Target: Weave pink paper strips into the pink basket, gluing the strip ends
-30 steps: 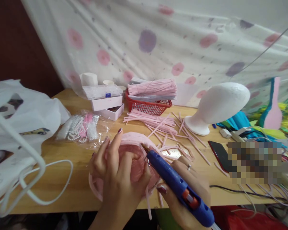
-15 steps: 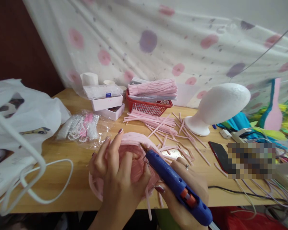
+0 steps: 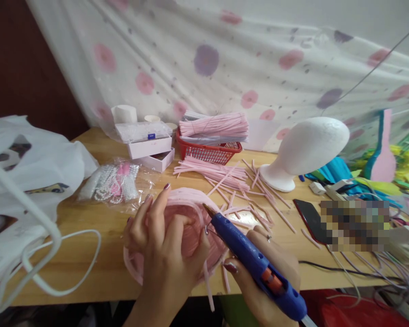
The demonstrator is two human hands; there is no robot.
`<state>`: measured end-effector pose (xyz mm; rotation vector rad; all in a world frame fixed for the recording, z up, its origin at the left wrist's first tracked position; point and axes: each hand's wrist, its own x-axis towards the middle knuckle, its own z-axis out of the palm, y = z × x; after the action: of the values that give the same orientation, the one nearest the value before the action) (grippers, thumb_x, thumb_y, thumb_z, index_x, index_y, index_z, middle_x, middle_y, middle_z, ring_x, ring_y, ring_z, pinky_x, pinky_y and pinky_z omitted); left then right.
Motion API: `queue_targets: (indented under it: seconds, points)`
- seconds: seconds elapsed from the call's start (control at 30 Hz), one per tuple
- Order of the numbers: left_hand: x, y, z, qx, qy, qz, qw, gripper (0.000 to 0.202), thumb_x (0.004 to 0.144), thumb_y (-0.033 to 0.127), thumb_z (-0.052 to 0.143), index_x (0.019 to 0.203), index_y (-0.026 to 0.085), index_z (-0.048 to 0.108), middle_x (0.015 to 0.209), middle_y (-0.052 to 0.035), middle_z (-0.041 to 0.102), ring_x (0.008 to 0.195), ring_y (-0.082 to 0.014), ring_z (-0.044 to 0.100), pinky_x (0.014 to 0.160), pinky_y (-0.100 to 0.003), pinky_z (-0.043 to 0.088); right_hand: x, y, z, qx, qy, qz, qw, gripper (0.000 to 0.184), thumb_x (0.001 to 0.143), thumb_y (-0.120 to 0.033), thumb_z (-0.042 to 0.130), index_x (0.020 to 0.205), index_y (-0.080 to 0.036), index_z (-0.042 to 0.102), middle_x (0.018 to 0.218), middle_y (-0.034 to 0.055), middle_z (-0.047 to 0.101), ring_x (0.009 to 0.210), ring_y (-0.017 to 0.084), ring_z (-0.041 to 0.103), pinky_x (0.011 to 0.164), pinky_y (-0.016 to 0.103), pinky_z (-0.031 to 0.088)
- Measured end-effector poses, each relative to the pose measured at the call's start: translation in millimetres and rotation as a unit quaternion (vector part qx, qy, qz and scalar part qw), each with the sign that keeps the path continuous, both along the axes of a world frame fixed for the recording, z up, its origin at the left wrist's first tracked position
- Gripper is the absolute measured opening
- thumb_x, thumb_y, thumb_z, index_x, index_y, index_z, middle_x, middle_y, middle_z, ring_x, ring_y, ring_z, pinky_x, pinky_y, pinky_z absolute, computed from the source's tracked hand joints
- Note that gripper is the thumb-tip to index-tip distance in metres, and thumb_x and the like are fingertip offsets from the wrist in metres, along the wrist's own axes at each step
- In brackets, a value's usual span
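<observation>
A hollow, bowl-like pink piece [image 3: 191,196], built from rows of fuzzy pink stems, lies tipped with its opening towards me. My left hand [image 3: 167,247] grips its wall, fingers spread over the rim and the thumb and a bent finger at the inner side. A loose pink stem [image 3: 208,288] hangs from it below the thumb. In my right hand [image 3: 281,261] is a blue hot glue gun [image 3: 240,243] with an orange part showing. Its nozzle points up-left, close to the rim's right side; whether it touches cannot be made out.
Pink stems [image 3: 211,171] lie behind the piece, by a red basket [image 3: 207,153] of more stems. A white foam head [image 3: 310,145], a phone [image 3: 310,220] and cables are on the right. Left are bagged pearl strings [image 3: 117,184], white boxes [image 3: 150,149] and a white cord [image 3: 97,254].
The glue gun's nozzle has shifted slightly right along the pink piece's rim. My left hand keeps its hold. The whole view has moved a little.
</observation>
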<state>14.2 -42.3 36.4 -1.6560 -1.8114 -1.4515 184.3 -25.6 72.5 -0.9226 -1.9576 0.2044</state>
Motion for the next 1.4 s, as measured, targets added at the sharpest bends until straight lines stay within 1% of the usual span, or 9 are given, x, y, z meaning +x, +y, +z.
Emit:
queue_targets:
  seconds: [0.33, 0.47, 0.67, 0.93, 1.07, 1.13, 1.23, 1.3, 1.4]
  points:
    - [-4.3, 0.2, -1.8, -0.001, 0.017, 0.0, 1.0, 0.018, 0.09, 0.038, 0.071, 0.086, 0.022, 0.063, 0.16, -0.0129, 0.05, 0.147, -0.0436, 0.041, 0.123, -0.063, 0.026, -4.9, -9.6, -2.0, -0.031, 0.048, -0.041, 0.998, 0.038, 0.096, -0.047, 0.071, 0.071, -0.024, 0.053, 0.059, -0.0056, 0.049, 0.047, 0.012, 0.041, 0.048, 0.029, 0.031]
    - [-5.4, 0.2, -1.3, 0.001, 0.014, -0.006, 1.0, 0.016, 0.089, 0.034, 0.072, 0.086, 0.022, 0.062, 0.159, -0.013, 0.05, 0.147, -0.043, 0.041, 0.124, -0.063, 0.026, -0.4, -6.6, -0.5, -0.012, 0.022, -0.02, 0.999, 0.03, 0.093, -0.038, 0.073, 0.074, -0.024, 0.055, 0.061, -0.0055, 0.05, 0.051, 0.012, 0.046, 0.049, 0.028, 0.031]
    - [-2.6, 1.6, -1.8, 0.008, 0.0, 0.011, 1.0, 0.017, 0.087, 0.035, 0.075, 0.084, 0.023, 0.063, 0.159, -0.011, 0.052, 0.143, -0.0428, 0.046, 0.12, -0.062, 0.032, -0.4, -6.8, -1.1, -0.014, 0.009, 0.018, 1.0, 0.016, 0.09, -0.029, 0.071, 0.081, -0.024, 0.058, 0.066, -0.0032, 0.054, 0.062, 0.016, 0.053, 0.059, 0.03, 0.04]
    - [-2.1, 5.3, -1.4, 0.015, 0.01, -0.004, 1.0, 0.016, 0.088, 0.036, 0.072, 0.083, 0.024, 0.063, 0.158, -0.0115, 0.053, 0.146, -0.0436, 0.041, 0.12, -0.062, 0.028, -9.6, -8.7, 2.0, -0.018, -0.008, 0.001, 1.0, 0.023, 0.089, -0.029, 0.075, 0.079, -0.024, 0.055, 0.066, -0.0036, 0.054, 0.062, 0.016, 0.054, 0.062, 0.031, 0.042]
    - [-14.3, 23.1, 7.4, -0.013, 0.084, -0.075, 0.994, 0.012, 0.082, 0.031, 0.074, 0.081, 0.025, 0.064, 0.145, -0.0132, 0.061, 0.141, -0.0422, 0.046, 0.116, -0.061, 0.033, -1.8, -11.8, -1.3, -0.024, 0.034, -0.017, 0.999, 0.019, 0.091, -0.029, 0.073, 0.079, -0.024, 0.06, 0.065, -0.0034, 0.056, 0.059, 0.015, 0.057, 0.056, 0.029, 0.042]
    - [-19.6, 33.7, 15.0, -0.048, 0.116, -0.128, 0.984, 0.011, 0.08, 0.03, 0.072, 0.079, 0.025, 0.063, 0.141, -0.0141, 0.063, 0.139, -0.0425, 0.048, 0.114, -0.063, 0.035, 4.0, -15.2, -4.3, -0.046, 0.073, -0.071, 0.994, 0.022, 0.093, -0.037, 0.073, 0.078, -0.023, 0.064, 0.066, -0.0019, 0.06, 0.058, 0.016, 0.058, 0.054, 0.029, 0.042]
    - [-21.9, 45.1, 26.1, -0.102, 0.132, -0.19, 0.967, 0.008, 0.078, 0.026, 0.07, 0.076, 0.024, 0.063, 0.142, -0.0137, 0.064, 0.14, -0.0443, 0.048, 0.113, -0.07, 0.033, 17.9, -19.7, -8.4, -0.096, 0.123, -0.155, 0.975, 0.039, 0.094, -0.051, 0.071, 0.068, -0.023, 0.063, 0.062, -0.0006, 0.061, 0.054, 0.017, 0.057, 0.051, 0.03, 0.042]
    - [-20.5, 48.8, 31.1, -0.122, 0.146, -0.228, 0.955, 0.006, 0.076, 0.024, 0.07, 0.077, 0.025, 0.065, 0.145, -0.0121, 0.063, 0.142, -0.0448, 0.046, 0.114, -0.074, 0.031, 30.0, -21.7, -10.0, -0.118, 0.13, -0.164, 0.971, 0.047, 0.094, -0.057, 0.069, 0.062, -0.024, 0.06, 0.056, -0.0015, 0.057, 0.05, 0.016, 0.055, 0.048, 0.029, 0.042]
    - [-17.1, 51.6, 34.6, -0.136, 0.171, -0.282, 0.934, 0.006, 0.073, 0.022, 0.07, 0.076, 0.025, 0.067, 0.148, -0.0102, 0.062, 0.146, -0.0445, 0.043, 0.116, -0.076, 0.027, 45.8, -23.8, -11.1, -0.126, 0.116, -0.154, 0.973, 0.049, 0.094, -0.056, 0.068, 0.059, -0.024, 0.057, 0.052, -0.0026, 0.054, 0.046, 0.015, 0.053, 0.046, 0.027, 0.042]
